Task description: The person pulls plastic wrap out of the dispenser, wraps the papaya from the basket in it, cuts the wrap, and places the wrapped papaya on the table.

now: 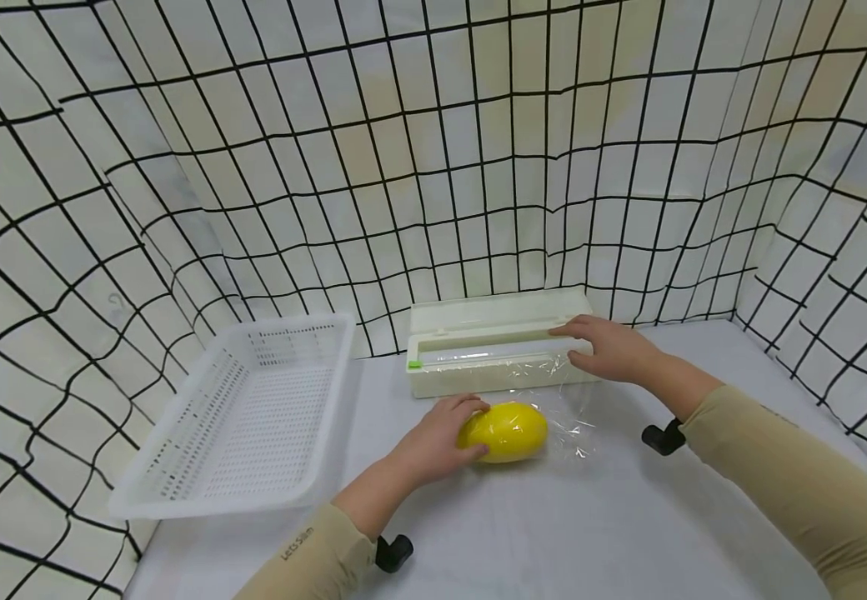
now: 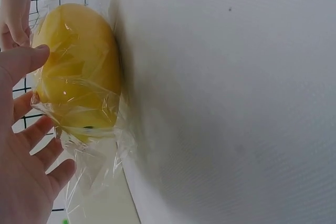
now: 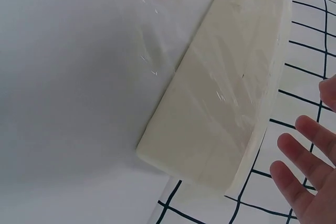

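Observation:
A smooth yellow oval fruit (image 1: 510,432), its kind unclear, lies on the white table with crinkled clear cling film (image 2: 86,98) around it. My left hand (image 1: 441,440) holds the fruit's left end between thumb and fingers; in the left wrist view the other fingers spread beside the film. The film stretches toward a cream cling film dispenser box (image 1: 497,379), whose lid stands up and whose film roll (image 1: 478,352) shows inside. At the box's right end is my right hand (image 1: 617,348), fingers apart; the right wrist view shows nothing gripped in it.
To the left stands a white perforated plastic basket (image 1: 328,400). A black-and-white grid-patterned cloth (image 1: 478,158) rises behind and on both sides. A small green piece (image 1: 414,364) sits on the box's left corner. Black wrist mounts (image 1: 394,553) show under both sleeves.

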`<state>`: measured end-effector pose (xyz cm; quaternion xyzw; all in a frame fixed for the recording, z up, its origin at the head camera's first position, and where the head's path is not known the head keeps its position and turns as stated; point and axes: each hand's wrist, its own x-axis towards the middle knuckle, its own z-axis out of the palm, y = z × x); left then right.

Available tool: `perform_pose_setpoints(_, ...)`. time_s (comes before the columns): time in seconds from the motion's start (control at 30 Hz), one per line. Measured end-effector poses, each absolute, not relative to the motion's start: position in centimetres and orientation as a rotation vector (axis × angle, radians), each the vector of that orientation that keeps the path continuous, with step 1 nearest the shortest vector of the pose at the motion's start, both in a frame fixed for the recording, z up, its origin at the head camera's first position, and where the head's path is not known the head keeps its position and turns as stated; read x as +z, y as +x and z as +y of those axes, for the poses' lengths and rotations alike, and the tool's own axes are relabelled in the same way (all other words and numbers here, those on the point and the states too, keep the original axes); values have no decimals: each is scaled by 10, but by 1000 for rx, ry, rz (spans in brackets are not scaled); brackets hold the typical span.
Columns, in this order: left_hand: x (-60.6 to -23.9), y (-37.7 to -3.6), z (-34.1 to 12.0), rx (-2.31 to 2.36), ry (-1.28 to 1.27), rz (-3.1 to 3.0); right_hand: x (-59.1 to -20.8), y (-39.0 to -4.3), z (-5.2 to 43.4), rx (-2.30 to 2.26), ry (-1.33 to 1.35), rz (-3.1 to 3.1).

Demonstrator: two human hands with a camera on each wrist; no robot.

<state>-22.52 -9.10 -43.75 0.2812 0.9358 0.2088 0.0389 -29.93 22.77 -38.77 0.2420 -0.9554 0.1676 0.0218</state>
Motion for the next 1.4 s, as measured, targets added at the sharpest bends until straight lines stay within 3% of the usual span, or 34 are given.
perform_pose_setpoints(0.37, -436, -222, -96, 749, 711, 2871, -386, -306, 217, 515, 761, -2974)
perform_pose_setpoints(0.63, -434, -238, -112, 1498, -81, 2850, -367, -320, 192, 571, 867, -3047)
perform_pose_setpoints(0.77, -435, -256, -122, 1714, -293, 2748, -356, -333, 172, 583, 966, -3061)
perform_pose_setpoints(1.1, -449, -290, -118, 1809, -398, 2583, -348, -358, 93, 505, 1097, -3098)
perform_pose_setpoints(1.4, -456, -301, -123, 1816, -307, 2564, -351, -363, 30, 509, 1119, -3162)
